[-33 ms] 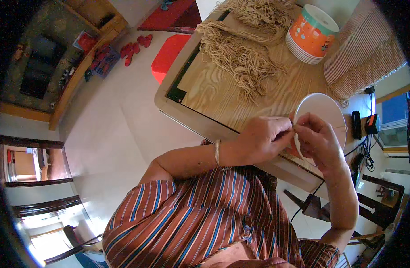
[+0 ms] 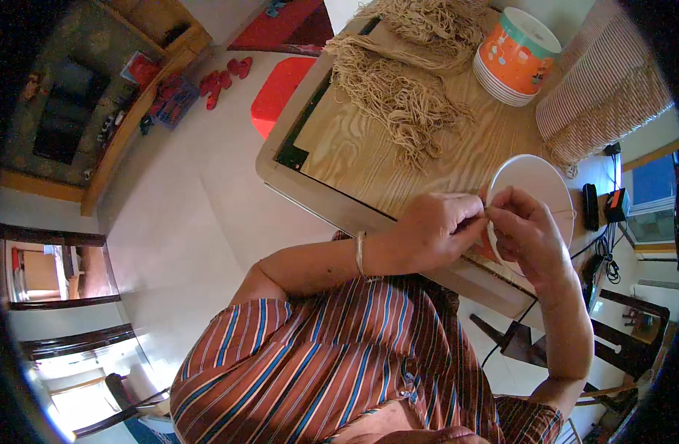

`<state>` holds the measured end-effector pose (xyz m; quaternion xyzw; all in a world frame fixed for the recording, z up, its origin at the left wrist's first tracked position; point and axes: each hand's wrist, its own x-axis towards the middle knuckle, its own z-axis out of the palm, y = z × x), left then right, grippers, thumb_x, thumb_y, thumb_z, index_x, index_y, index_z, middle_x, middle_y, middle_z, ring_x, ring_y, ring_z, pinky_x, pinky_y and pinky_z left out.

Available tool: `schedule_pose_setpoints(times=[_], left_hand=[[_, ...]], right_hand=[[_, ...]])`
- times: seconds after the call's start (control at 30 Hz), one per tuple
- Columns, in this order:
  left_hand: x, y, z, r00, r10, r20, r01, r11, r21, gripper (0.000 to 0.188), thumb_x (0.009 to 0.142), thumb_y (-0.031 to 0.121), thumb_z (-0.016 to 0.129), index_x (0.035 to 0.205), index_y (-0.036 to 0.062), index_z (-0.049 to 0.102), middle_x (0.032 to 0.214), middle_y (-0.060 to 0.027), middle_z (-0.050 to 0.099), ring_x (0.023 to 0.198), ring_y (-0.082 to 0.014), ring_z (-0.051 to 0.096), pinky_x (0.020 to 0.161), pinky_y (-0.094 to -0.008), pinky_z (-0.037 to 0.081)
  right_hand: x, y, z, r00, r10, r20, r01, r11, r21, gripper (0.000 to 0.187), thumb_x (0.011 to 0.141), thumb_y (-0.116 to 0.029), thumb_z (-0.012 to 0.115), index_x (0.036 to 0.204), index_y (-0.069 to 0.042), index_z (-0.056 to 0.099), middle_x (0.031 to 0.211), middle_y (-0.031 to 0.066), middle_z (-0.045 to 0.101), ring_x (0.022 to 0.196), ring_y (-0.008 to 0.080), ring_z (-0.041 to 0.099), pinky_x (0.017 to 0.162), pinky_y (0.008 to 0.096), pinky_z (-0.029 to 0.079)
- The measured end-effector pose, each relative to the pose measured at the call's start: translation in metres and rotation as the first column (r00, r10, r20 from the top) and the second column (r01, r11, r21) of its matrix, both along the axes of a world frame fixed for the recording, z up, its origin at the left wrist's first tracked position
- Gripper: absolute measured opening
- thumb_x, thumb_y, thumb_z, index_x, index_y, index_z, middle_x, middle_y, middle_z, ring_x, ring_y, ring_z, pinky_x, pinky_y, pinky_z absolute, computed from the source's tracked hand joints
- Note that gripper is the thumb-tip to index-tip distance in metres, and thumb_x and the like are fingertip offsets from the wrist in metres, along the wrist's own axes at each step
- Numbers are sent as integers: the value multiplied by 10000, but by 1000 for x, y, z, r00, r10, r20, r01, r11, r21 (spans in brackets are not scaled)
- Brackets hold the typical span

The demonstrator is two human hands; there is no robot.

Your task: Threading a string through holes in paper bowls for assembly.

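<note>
A white-lined paper bowl (image 2: 528, 174) with an orange outside rests tilted at the table's near right edge, its opening toward me. My left hand (image 2: 444, 231) is closed in a pinch at the bowl's left rim, a bracelet on its wrist. My right hand (image 2: 523, 226) meets it there, thumb and fingers pressed together in front of the opening. Whatever lies between the fingertips is too small to make out. A thin thread (image 2: 561, 213) runs across the opening to the right rim. A tangled pile of tan yarn (image 2: 402, 96) lies beyond my hands.
Behind the bowl stands a stack of orange and green paper bowls (image 2: 518, 55). Striped woven fabric (image 2: 598, 89) is at the back right. Black cables (image 2: 612, 255) and a dark box (image 2: 617, 206) sit beyond the bowl. A red stool (image 2: 276, 96) stands left of the wooden table (image 2: 347, 159).
</note>
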<state>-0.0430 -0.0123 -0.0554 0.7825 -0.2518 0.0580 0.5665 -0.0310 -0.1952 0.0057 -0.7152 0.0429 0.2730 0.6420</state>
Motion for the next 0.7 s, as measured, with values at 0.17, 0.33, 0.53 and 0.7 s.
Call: schedule_pose_setpoints(times=[0.17,0.33,0.53,0.7], left_hand=[[-1,4,1,999,-15,-42,19,997,75,135,867,157,635,892,28,603,780,-148,626,736,-306,641,643,-376,490],[-1,7,0,998,-20,-56,20,1000,-15,136,878,160,637,928,35,616,807,-122,631,756,-257,645,668,-350,501],[-1,7,0,1000,-11,-2,11,1000,-28,128,890,136,618,961,29,610,852,-119,610,804,-260,631,699,-335,494],[2,9,-3,996,-3,87,3,1000,0,126,884,113,611,980,32,614,863,-117,603,826,-274,625,722,-341,491]], right_hand=[[2,-2,-4,999,31,19,-32,999,32,149,870,-180,647,862,-40,596,670,-5,554,483,66,464,412,221,351],[1,-1,-4,991,4,132,25,974,-224,93,872,-140,636,836,-62,600,637,-11,548,477,60,465,397,217,351],[-1,-2,-4,986,-4,166,37,980,-196,78,872,-125,627,840,-63,591,658,-16,561,507,51,474,422,209,372],[-2,0,-2,984,2,181,41,971,-234,65,871,-99,613,849,-46,582,692,-12,571,573,35,487,464,202,396]])
